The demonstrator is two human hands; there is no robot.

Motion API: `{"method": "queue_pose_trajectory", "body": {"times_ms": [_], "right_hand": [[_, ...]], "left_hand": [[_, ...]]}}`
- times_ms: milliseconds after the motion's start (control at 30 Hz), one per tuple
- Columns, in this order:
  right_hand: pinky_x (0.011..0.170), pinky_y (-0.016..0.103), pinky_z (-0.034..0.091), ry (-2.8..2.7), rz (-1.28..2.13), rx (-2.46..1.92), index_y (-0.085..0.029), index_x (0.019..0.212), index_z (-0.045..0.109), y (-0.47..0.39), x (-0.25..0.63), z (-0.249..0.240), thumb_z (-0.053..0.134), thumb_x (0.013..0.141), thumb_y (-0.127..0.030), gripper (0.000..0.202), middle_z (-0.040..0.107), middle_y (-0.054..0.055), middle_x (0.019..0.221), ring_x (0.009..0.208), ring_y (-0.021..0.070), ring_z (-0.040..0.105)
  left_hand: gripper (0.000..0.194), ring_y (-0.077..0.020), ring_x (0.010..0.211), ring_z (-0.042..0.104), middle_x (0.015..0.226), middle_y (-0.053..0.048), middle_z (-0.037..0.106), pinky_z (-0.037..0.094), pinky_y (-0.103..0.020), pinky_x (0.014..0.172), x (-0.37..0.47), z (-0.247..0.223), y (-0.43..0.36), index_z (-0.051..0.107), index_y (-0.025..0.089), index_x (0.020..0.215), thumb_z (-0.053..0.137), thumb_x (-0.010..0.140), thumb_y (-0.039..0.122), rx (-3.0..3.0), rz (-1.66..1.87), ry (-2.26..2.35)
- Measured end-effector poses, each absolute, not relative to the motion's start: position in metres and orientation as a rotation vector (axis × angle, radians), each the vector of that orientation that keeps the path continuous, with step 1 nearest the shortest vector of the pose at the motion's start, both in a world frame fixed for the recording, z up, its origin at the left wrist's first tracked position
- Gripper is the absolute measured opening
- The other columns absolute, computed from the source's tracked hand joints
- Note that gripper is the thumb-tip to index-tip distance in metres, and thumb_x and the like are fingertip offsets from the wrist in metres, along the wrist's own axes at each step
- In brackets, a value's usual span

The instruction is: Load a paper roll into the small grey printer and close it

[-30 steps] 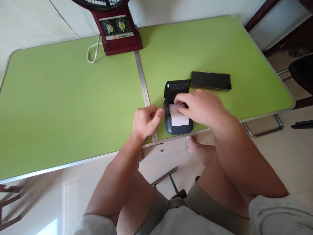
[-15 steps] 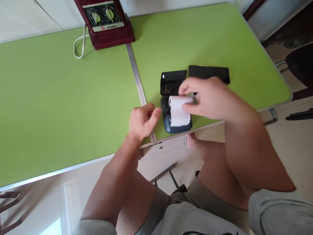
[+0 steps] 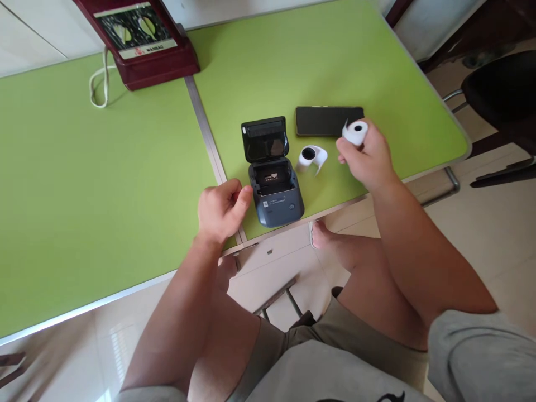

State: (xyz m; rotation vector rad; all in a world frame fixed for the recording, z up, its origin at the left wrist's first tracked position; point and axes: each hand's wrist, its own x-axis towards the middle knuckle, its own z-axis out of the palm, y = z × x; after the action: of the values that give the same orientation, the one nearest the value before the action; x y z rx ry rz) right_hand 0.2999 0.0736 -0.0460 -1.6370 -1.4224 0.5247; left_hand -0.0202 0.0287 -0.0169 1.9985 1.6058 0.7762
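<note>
A small dark blue label printer (image 3: 278, 209) stands near the table's front edge, its black lid (image 3: 265, 139) swung up and its roll compartment empty. To its left my left hand (image 3: 221, 211) rests on the table with the fingers curled in and the thumb beside the printer; nothing shows in it. Off to the right, my right hand (image 3: 372, 159) grips a roll of white paper (image 3: 355, 133), its core facing up and a short loose end showing. A second white paper roll (image 3: 318, 156) stands between the printer and that hand, partly unrolled.
Behind the rolls lies a black smartphone (image 3: 320, 121), its right end partly behind the held roll. A dark red appliance (image 3: 159, 75) with two knobs and a white cord stands at the back left. A metal strip (image 3: 205, 128) crosses the green table (image 3: 104, 195).
My right hand has lifted the paper roll out of the printer and carried it right, near the phone. The second roll has come into sight. My left hand stays beside the printer.
</note>
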Motion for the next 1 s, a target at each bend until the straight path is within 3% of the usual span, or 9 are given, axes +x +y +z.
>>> {"method": "queue_pose_trajectory", "body": {"times_ms": [133,333,400,500,667,833,1000], "right_hand": [[0.088,0.050,0.058,-1.754,0.199,-1.660,-0.028,0.098,0.062,0.074,0.306,-0.050,0.075,0.083,-0.031,0.020,0.068,0.007,0.102,0.093,0.0269,0.067],[0.102,0.059,0.052,-1.762,0.078,-1.711,-0.030,0.123,0.058,0.065,0.304,-0.039,0.076,0.081,-0.024,0.046,0.073,0.010,0.120,0.114,0.0340,0.069],[0.106,0.059,0.050,-1.771,-0.004,-1.643,-0.029,0.127,0.055,0.055,0.294,-0.026,0.073,0.085,-0.025,0.046,0.071,0.011,0.125,0.121,0.0340,0.067],[0.106,0.057,0.052,-1.905,-0.001,-1.501,-0.029,0.131,0.052,0.042,0.269,-0.015,0.061,0.094,-0.028,0.038,0.066,0.011,0.129,0.124,0.0324,0.064],[0.099,0.056,0.057,-2.026,0.098,-1.532,-0.029,0.140,0.047,0.045,0.238,-0.038,0.067,0.089,-0.025,0.056,0.056,0.015,0.142,0.130,0.0353,0.059],[0.102,0.061,0.054,-1.941,0.189,-1.532,-0.029,0.141,0.044,0.057,0.243,-0.058,0.070,0.087,-0.026,0.060,0.061,0.012,0.131,0.118,0.0343,0.064],[0.101,0.056,0.057,-1.784,0.298,-1.405,-0.033,0.140,0.040,0.044,0.234,-0.024,0.068,0.085,-0.024,0.062,0.066,0.009,0.123,0.114,0.0312,0.069]], "left_hand": [[0.048,-0.0124,0.050,0.028,0.049,0.003,0.029,0.022,-0.031,0.053,-0.019,-0.017,0.025,0.031,0.025,0.059,0.041,0.088,0.062,2.049,0.667,1.640],[0.047,-0.0130,0.048,0.027,0.048,0.003,0.029,0.022,-0.031,0.052,-0.021,-0.018,0.023,0.030,0.025,0.060,0.037,0.090,0.061,2.097,0.612,1.612],[0.046,-0.0131,0.048,0.026,0.048,0.003,0.029,0.023,-0.031,0.052,-0.022,-0.017,0.023,0.029,0.025,0.060,0.035,0.091,0.059,2.076,0.651,1.591],[0.046,-0.0132,0.048,0.027,0.049,0.003,0.028,0.023,-0.030,0.051,-0.022,-0.016,0.024,0.029,0.026,0.061,0.034,0.093,0.058,2.053,0.695,1.570],[0.046,-0.0134,0.048,0.026,0.049,0.003,0.027,0.022,-0.031,0.051,-0.021,-0.016,0.025,0.027,0.026,0.061,0.033,0.093,0.058,2.054,0.696,1.575],[0.047,-0.0140,0.049,0.026,0.051,0.002,0.027,0.023,-0.032,0.053,-0.021,-0.015,0.023,0.026,0.025,0.062,0.031,0.095,0.058,2.047,0.672,1.556],[0.052,-0.0142,0.050,0.025,0.053,0.001,0.029,0.023,-0.033,0.055,-0.021,-0.015,0.022,0.027,0.025,0.063,0.027,0.099,0.063,2.033,0.671,1.542]]}}
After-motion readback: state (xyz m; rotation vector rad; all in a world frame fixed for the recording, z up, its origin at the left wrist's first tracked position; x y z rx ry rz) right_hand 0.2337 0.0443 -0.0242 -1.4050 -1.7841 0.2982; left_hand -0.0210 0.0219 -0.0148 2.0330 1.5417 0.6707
